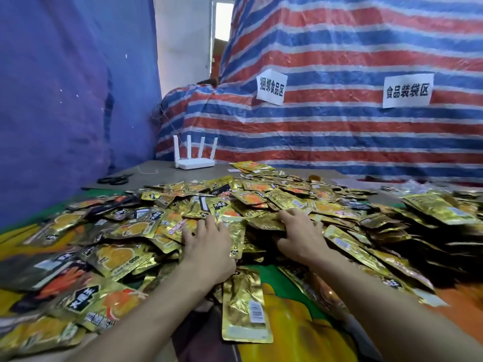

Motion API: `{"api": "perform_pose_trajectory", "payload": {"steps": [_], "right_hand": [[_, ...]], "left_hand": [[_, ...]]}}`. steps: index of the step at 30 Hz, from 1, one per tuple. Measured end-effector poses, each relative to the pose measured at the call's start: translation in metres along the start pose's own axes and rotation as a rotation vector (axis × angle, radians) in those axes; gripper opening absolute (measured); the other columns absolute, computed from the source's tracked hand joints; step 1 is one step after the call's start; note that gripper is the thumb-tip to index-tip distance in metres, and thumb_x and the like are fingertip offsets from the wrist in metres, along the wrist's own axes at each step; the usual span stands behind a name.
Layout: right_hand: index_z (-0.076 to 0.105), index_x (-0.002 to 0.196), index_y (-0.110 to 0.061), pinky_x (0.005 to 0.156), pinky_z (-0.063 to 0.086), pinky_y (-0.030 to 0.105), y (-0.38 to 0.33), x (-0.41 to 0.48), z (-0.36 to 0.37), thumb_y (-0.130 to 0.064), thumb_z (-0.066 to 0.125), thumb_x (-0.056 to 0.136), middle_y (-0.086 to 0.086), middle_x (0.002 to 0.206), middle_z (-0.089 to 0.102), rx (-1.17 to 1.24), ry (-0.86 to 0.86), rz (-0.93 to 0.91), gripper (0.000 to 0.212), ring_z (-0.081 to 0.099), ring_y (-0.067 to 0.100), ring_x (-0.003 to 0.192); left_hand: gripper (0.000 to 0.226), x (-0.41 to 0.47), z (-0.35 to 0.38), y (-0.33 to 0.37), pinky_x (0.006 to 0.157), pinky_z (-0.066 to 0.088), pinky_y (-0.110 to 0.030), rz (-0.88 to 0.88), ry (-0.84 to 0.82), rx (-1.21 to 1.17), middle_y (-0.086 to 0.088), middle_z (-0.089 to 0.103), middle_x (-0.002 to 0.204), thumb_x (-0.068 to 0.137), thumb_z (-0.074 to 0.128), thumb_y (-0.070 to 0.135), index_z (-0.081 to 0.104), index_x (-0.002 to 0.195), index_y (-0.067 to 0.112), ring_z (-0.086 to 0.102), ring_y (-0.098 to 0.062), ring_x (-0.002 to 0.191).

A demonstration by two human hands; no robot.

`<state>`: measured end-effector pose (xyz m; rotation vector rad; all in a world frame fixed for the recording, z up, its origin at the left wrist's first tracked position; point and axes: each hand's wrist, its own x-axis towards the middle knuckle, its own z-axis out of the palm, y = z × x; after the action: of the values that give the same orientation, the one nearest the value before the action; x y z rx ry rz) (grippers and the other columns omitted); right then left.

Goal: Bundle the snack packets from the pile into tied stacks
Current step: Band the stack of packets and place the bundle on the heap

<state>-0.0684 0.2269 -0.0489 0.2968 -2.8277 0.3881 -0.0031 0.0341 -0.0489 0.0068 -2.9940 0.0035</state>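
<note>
A wide pile of gold foil snack packets (pixel 261 199) covers the table from left to right. My left hand (pixel 209 244) lies palm down on the packets near the pile's middle, fingers spread and fairly straight. My right hand (pixel 300 231) rests on the pile just to the right, its fingers reaching over a gold packet (pixel 264 222) at its fingertips; whether it grips that packet is unclear. One gold packet (pixel 244 309) lies back side up, barcode showing, between my forearms near the front edge.
A white router (pixel 194 163) with several antennas stands at the back of the table. Black scissors (pixel 115 178) lie at the back left. A striped tarp (pixel 339 126) with two paper signs hangs behind, and a blue sheet (pixel 65 100) hangs on the left.
</note>
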Motion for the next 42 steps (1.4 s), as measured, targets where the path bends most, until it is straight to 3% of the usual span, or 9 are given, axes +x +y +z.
{"api": "perform_pose_trajectory", "payload": {"steps": [5, 8, 12, 17, 21, 25, 29, 38, 42], "right_hand": [[0.065, 0.113, -0.031, 0.099, 0.036, 0.052, -0.008, -0.014, -0.009, -0.029, 0.067, 0.086, -0.007, 0.098, 0.049, 0.076, 0.119, 0.022, 0.027, 0.051, 0.020, 0.102], [0.069, 0.110, -0.032, 0.103, 0.035, 0.051, -0.016, -0.023, -0.014, -0.029, 0.066, 0.085, -0.008, 0.100, 0.060, 0.198, 0.170, 0.086, 0.025, 0.054, 0.019, 0.099], [0.073, 0.106, -0.032, 0.103, 0.040, 0.047, -0.023, -0.034, -0.015, -0.025, 0.067, 0.085, -0.012, 0.102, 0.069, 0.331, 0.225, 0.117, 0.023, 0.062, 0.015, 0.101], [0.060, 0.058, -0.023, 0.061, 0.045, 0.043, -0.024, -0.039, -0.017, -0.040, 0.068, 0.093, -0.006, 0.057, 0.059, 0.621, 0.312, 0.152, 0.040, 0.056, 0.024, 0.059], [0.070, 0.077, -0.004, 0.064, 0.054, 0.053, -0.026, -0.045, -0.022, -0.032, 0.067, 0.096, 0.014, 0.076, 0.071, 0.715, 0.381, 0.093, 0.034, 0.064, 0.041, 0.076], [0.068, 0.087, -0.003, 0.070, 0.055, 0.055, -0.027, -0.047, -0.022, -0.019, 0.060, 0.101, 0.019, 0.086, 0.070, 0.796, 0.319, -0.022, 0.023, 0.065, 0.040, 0.083], [0.067, 0.096, -0.022, 0.062, 0.057, 0.025, -0.037, -0.049, -0.020, -0.013, 0.051, 0.103, -0.002, 0.090, 0.076, 1.094, 0.171, 0.003, 0.019, 0.072, 0.016, 0.087], [0.075, 0.070, -0.019, 0.053, 0.052, 0.029, -0.046, -0.051, -0.033, -0.037, 0.057, 0.094, 0.006, 0.073, 0.070, 1.562, -0.142, 0.178, 0.035, 0.067, 0.018, 0.061], [0.077, 0.088, -0.019, 0.059, 0.059, 0.039, -0.033, -0.051, -0.046, -0.059, 0.067, 0.083, 0.008, 0.082, 0.072, 1.684, -0.237, 0.272, 0.041, 0.074, 0.027, 0.071]], "left_hand": [[0.069, -0.007, -0.012, -0.010, 0.114, 0.029, -0.060, 0.099, -0.007, -0.132, -0.007, 0.052, 0.127, 0.092, 0.051, 0.013, 0.022, 0.154, 0.022, 0.050, -0.032, 0.124], [0.056, -0.007, -0.013, -0.014, 0.077, 0.046, -0.041, 0.160, 0.172, -0.248, -0.003, 0.061, 0.096, 0.089, 0.053, 0.006, 0.038, 0.139, 0.026, 0.061, -0.031, 0.098], [0.039, -0.004, -0.012, -0.024, 0.085, 0.050, -0.034, 0.188, 0.295, -0.569, 0.000, 0.059, 0.116, 0.091, 0.066, 0.009, 0.067, 0.126, 0.027, 0.059, -0.023, 0.109], [0.009, -0.001, -0.018, -0.031, 0.067, 0.040, -0.008, 0.262, 0.489, -0.813, 0.005, 0.065, 0.087, 0.092, 0.071, 0.013, 0.077, 0.098, 0.018, 0.062, -0.018, 0.085], [0.016, -0.005, -0.027, -0.028, 0.060, 0.053, -0.016, 0.169, 0.595, -1.091, 0.007, 0.067, 0.084, 0.088, 0.076, 0.024, 0.062, 0.094, 0.024, 0.066, -0.005, 0.076], [0.021, -0.007, -0.032, -0.024, 0.066, 0.061, -0.040, 0.123, 0.548, -1.327, 0.000, 0.070, 0.085, 0.084, 0.080, 0.027, 0.062, 0.090, 0.020, 0.071, -0.024, 0.080], [0.056, -0.009, -0.028, -0.022, 0.075, 0.060, -0.059, 0.063, 0.499, -1.453, -0.015, 0.073, 0.098, 0.071, 0.090, 0.039, 0.062, 0.106, 0.005, 0.073, -0.036, 0.087], [0.064, -0.007, -0.025, -0.028, 0.059, 0.060, -0.036, 0.234, 0.143, -1.677, -0.011, 0.074, 0.087, 0.050, 0.092, 0.038, 0.064, 0.104, 0.016, 0.073, -0.028, 0.071], [0.063, -0.008, -0.028, -0.038, 0.066, 0.060, -0.039, 0.366, -0.045, -1.672, -0.017, 0.074, 0.096, 0.057, 0.090, 0.030, 0.062, 0.111, 0.013, 0.072, -0.030, 0.079]]}}
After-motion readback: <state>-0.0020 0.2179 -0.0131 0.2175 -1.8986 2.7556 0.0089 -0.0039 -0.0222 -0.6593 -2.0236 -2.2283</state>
